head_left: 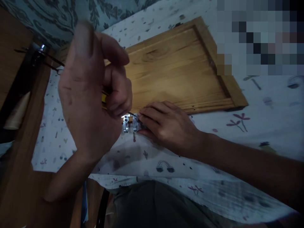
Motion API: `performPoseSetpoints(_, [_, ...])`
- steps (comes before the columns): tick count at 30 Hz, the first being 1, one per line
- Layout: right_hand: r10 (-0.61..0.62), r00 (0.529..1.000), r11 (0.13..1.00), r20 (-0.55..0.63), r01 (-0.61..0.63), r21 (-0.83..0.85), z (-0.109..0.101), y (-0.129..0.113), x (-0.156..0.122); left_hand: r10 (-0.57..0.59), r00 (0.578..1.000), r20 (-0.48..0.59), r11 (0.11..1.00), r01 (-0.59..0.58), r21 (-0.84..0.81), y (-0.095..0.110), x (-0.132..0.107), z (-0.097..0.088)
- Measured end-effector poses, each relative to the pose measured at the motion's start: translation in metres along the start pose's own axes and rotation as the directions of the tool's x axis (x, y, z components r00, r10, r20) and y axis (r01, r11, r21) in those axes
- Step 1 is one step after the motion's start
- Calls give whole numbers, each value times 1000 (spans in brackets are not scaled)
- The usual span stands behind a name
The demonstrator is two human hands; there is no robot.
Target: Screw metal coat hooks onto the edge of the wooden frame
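**Yellow-handled tool [104, 98] angled at a metal fitting [125, 126] on the near edge of a wooden panel [161, 79]**

The left hand [90, 85], large and close to the camera, has its fingers curled around the tool's handle, its thumb raised toward the far side. Only a strip of yellow shows between palm and fingers. A thin dark shaft runs from under the curled fingers toward the right and reaches the fitting; its very tip is too small to make out.

The right hand [166, 126] lies at the panel's near edge, fingers bent and pressed together, their ends at the right side of the fitting and the thumb on the near side. Whether they pinch the metal I cannot tell. The fitting, silvery with 2 arms side by side, sits between the hands and juts toward the person.

The panel lies flat on a white printed cloth [147, 164], its framed right end well beyond the right hand. At the far left, dark fabric with a leaf pattern [59, 22] rises behind the cloth. Brown wood [16, 190] shows along the left side, and dark clothing [156, 205] covers the person's lap at the near edge.
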State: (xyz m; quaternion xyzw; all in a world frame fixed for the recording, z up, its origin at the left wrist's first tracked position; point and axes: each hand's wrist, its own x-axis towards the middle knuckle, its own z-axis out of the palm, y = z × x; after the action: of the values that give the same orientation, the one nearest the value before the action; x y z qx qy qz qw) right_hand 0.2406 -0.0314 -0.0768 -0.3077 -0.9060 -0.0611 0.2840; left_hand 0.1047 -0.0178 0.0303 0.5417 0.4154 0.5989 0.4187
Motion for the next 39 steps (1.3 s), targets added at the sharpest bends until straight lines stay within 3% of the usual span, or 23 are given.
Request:
performPoseSetpoints(8, [-4,1000,1000,-2,4,-3,1,0,1,-5,996,91,986,20,-168,-1,-2,0])
performPoseSetpoints(15, [-2,1000,1000,-29,2,13,2,0,1,53,991,120,995,-63,82,-2,-1,1])
performPoseSetpoints(17, [-2,1000,1000,-20,2,17,0,0,1,19,995,95,990,-32,139,-3,1,-1])
performPoseSetpoints(20, [1,1000,1000,9,-1,19,-1,1,0,-49,999,9,995,48,88,-3,0,-3])
performPoseSetpoints(24, [4,1000,1000,5,-4,19,0,0,0,35,999,-27,999,-35,-6,-4,-3,-4])
performPoseSetpoints(33, [13,1000,1000,13,-13,15,-2,0,2,-70,987,143,979,95,-178,-3,8,-2])
performPoseSetpoints(39, [2,1000,1000,10,-2,-1,-2,-1,2,-74,959,273,983,117,-144,-8,15,-10])
